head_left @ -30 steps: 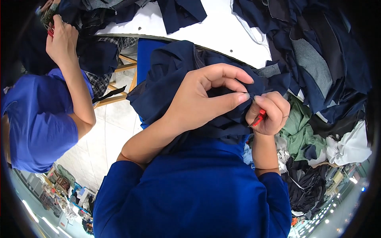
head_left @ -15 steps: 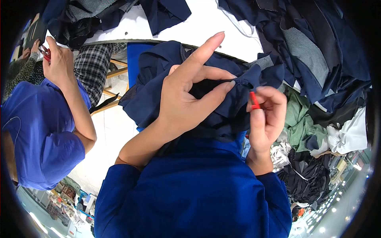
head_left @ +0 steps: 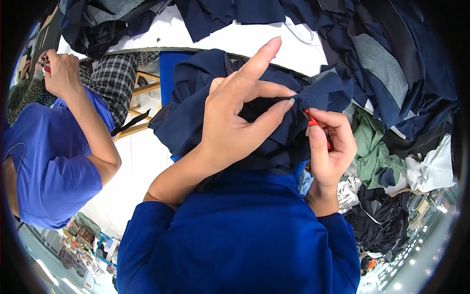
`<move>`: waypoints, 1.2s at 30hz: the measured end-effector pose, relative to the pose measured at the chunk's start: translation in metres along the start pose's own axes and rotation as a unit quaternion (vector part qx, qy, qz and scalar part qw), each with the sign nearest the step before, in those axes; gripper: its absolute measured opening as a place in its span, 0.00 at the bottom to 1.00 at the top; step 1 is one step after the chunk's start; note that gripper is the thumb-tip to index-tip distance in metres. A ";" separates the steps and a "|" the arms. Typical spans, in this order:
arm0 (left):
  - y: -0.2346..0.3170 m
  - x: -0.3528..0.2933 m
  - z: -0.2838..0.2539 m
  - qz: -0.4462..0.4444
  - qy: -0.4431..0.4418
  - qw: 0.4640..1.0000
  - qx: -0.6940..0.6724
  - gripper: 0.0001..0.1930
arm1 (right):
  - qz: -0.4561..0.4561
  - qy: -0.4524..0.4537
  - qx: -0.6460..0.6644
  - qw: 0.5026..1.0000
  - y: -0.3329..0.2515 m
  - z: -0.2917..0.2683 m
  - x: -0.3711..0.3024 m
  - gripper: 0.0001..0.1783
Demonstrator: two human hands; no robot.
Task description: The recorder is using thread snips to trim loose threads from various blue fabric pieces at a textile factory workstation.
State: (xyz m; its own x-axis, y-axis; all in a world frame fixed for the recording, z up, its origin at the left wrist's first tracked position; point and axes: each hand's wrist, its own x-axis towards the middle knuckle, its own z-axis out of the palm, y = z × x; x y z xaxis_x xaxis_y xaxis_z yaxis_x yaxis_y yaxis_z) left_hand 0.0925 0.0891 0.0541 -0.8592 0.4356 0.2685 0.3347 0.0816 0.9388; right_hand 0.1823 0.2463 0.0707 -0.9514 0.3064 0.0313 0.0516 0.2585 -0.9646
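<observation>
My left hand pinches the edge of a navy garment between thumb and a finger, while another finger points up and away. Loose thread ends show on the cloth just right of the pinch. In my right hand is a pair of small red-handled thread snips, their dark tip beside the pinched edge. Most of the snips is hidden by my fingers. The garment lies bunched over my lap and against the table edge, and its lower folds are out of sight behind my left hand.
A white table stands ahead, with navy pieces along its far side. Dark and grey garments are heaped at right, above green cloth, white cloth and black scraps. A co-worker in purple sits at left.
My right hand has tilted, bringing the snips' tip nearer the pinched cloth. My left hand has shifted slightly right with the garment edge. The co-worker's raised hand has moved left and down.
</observation>
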 end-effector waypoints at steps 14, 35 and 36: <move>-0.003 -0.002 0.007 0.034 0.011 0.999 0.029 0.35 | 0.020 0.021 0.048 0.998 0.002 0.005 -0.002 0.12; -0.010 -0.004 0.008 0.087 0.051 0.990 0.102 0.36 | 0.097 0.018 0.203 0.974 0.005 0.010 0.001 0.18; -0.009 -0.003 0.008 0.092 0.045 0.988 0.115 0.36 | 0.097 0.019 0.203 0.974 0.005 0.009 0.001 0.18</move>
State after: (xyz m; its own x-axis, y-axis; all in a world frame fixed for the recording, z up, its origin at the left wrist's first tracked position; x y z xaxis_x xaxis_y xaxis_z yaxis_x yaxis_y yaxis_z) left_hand 0.0948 0.0942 0.0432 -0.8033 0.3805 0.4581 0.5585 0.2145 0.8013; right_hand 0.1785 0.2397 0.0634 -0.9235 0.3490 -0.1595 0.0970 -0.1898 -0.9770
